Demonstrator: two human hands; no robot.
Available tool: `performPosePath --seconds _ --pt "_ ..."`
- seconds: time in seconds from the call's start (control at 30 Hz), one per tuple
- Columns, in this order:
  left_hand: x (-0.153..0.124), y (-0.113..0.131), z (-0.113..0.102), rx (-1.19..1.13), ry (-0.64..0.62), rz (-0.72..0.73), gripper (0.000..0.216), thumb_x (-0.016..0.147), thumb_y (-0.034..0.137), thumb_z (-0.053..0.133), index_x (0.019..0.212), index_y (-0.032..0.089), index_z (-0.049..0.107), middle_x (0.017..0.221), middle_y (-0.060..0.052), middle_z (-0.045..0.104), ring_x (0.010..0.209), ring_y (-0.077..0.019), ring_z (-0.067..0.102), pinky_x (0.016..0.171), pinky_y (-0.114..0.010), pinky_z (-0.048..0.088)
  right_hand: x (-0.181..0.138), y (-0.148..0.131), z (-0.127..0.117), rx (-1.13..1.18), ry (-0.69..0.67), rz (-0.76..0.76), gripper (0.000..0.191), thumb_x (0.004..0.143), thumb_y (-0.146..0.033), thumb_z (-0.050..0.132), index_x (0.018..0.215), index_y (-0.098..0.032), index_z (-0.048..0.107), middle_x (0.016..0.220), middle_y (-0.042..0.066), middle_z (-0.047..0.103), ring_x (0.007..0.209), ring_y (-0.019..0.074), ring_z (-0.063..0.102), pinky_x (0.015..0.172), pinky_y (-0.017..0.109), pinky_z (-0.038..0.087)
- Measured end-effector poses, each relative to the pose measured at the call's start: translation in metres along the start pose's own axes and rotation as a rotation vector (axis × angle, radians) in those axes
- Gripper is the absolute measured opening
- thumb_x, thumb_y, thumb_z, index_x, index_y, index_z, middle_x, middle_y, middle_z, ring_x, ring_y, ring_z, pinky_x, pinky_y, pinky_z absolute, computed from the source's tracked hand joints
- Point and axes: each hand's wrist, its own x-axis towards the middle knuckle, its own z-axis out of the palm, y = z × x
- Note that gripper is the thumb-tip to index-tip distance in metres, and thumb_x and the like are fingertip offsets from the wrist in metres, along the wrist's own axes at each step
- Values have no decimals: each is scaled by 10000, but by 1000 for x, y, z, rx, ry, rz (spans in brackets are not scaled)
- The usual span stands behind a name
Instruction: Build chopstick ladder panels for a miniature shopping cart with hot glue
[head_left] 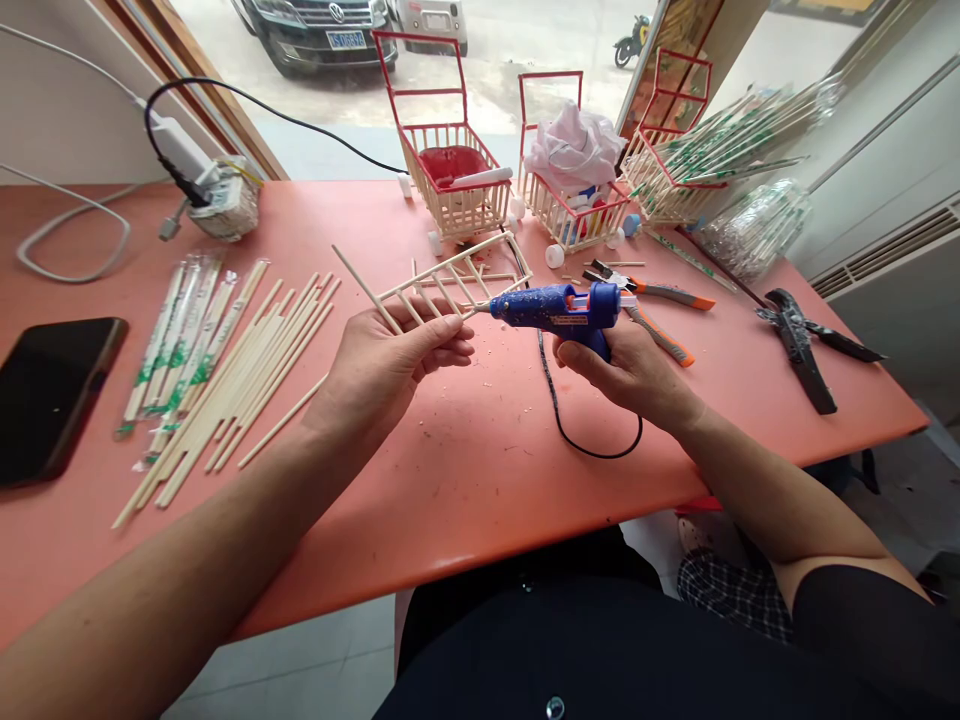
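My left hand (pixel 409 345) pinches a small frame of wooden chopsticks (pixel 442 278), built like a ladder with several rungs, and holds it above the table. One longer stick juts from its left end. My right hand (pixel 622 365) is wrapped round the handle of a blue hot glue gun (pixel 551 308). The gun's nozzle points left and meets the frame's near edge, close to my left thumb. Whether glue is coming out is too small to tell. The gun's black cord loops down onto the table below it.
Loose chopsticks (pixel 247 370) and wrapped ones (pixel 176 340) lie left, beside a phone (pixel 56 400). Small stick-built carts (pixel 457 190) stand along the back. Orange-handled pliers (pixel 660 300) and a black clamp-like tool (pixel 799 345) lie right. A power strip (pixel 217 195) sits back left on the pink table (pixel 420 500).
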Motion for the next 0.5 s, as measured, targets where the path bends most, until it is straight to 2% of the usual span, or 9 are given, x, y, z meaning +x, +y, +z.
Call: performPosePath --seconds 0.3,0.5 --pt "-1 2 1 25 17 -11 278 677 280 972 797 172 746 834 -25 753 727 -168 764 732 -302 687 -3 4 0 -38 22 48 567 1070 -718 645 816 -210 649 689 -10 555 687 159 506 673 325 399" --pt "-1 1 0 6 -1 5 263 669 276 976 775 169 760 817 -21 765 698 -148 753 694 -267 677 -2 4 -1 -37 23 55 550 1071 -694 643 807 -211 640 693 -13 531 711 165 520 697 330 405"
